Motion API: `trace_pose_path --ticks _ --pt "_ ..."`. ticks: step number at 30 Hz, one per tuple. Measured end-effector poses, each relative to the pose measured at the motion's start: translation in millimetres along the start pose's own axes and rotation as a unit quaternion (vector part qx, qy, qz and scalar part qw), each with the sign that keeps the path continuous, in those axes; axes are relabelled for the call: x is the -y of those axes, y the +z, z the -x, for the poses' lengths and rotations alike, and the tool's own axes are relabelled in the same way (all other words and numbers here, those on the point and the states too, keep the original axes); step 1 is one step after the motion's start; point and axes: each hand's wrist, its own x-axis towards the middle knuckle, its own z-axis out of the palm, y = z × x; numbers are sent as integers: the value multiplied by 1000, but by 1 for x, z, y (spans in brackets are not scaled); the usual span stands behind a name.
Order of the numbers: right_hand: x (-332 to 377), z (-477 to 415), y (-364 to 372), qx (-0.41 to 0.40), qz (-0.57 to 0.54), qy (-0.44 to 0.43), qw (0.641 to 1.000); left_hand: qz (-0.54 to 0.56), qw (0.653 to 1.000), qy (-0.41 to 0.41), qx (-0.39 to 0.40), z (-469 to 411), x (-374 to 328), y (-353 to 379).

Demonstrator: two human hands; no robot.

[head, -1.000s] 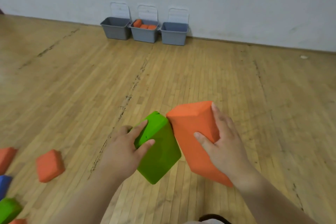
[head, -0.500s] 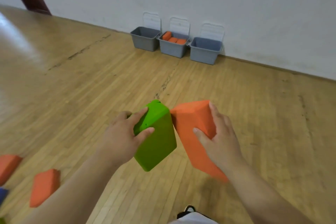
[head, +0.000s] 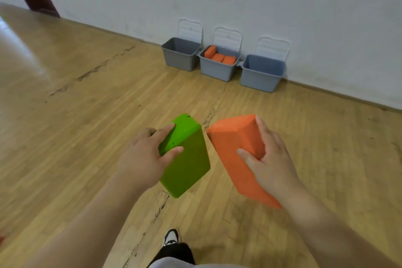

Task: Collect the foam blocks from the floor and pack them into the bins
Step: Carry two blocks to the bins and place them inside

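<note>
As bins [head: 219, 69] draw nearer | left hand [head: 143, 156] grips green block [head: 187, 165] | right hand [head: 272, 163] grips orange block [head: 230, 152] | now apart

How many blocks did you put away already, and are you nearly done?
Done: three packed blocks, all orange, sit in the middle bin. In hand: the left hand grips a green block and the right hand grips an orange block, both carried above the floor, short of the bins. Left: dropping these two in; the left bin and right bin show no blocks from here.
</note>
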Motion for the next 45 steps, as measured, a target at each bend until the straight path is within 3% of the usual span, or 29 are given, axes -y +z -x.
trace_pose_path --ticks 5,12,23,32,38,45 --pt "40 -96 42 -12 -11 45 999 -22 998 32 54 -125 44 -37" --pt "60 -213 76 -30 -24 86 996 -50 994 88 46 -274 51 -64" --pt "15 -504 119 32 -29 68 997 -26 998 -5 62 -508 54 -32" --pt "5 -751 81 76 -19 34 996 -21 999 -47 15 -707 5 -44" --pt "-25 -875 96 58 -43 61 996 -13 999 -19 41 -865 6 -19" --pt "-58 -1036 127 -4 -9 111 994 0 993 82 89 -1106 4 10"
